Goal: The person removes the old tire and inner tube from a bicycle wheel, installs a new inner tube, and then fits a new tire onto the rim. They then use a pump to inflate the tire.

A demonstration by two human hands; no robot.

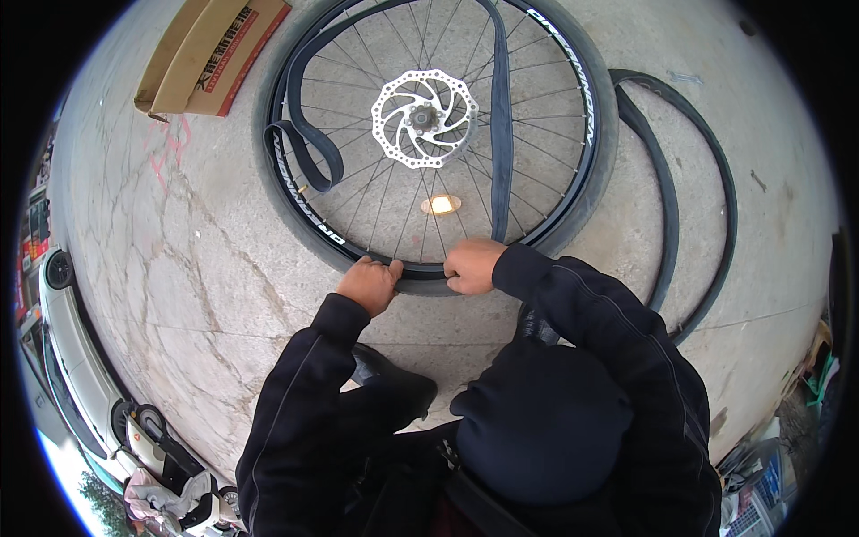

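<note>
A bicycle wheel lies flat on the concrete with its black tire (599,152), lettered rim (577,98), silver disc rotor (398,98) and an oval reflector (440,205) on the spokes. A flat black inner tube (501,152) trails loosely across the spokes and loops at the left. My left hand (367,285) grips the tire at the wheel's near edge, thumb and fingers bent over it. Just to its right, my right hand (472,265) has curled fingers on the same tire edge, close to where the tube runs down; its fingertips are partly hidden.
A loose black rubber loop (729,206) lies right of the wheel. An open cardboard box (206,58) sits at upper left. A white car (76,358) and a scooter (161,447) stand along the left; assorted items (752,488) pile at lower right.
</note>
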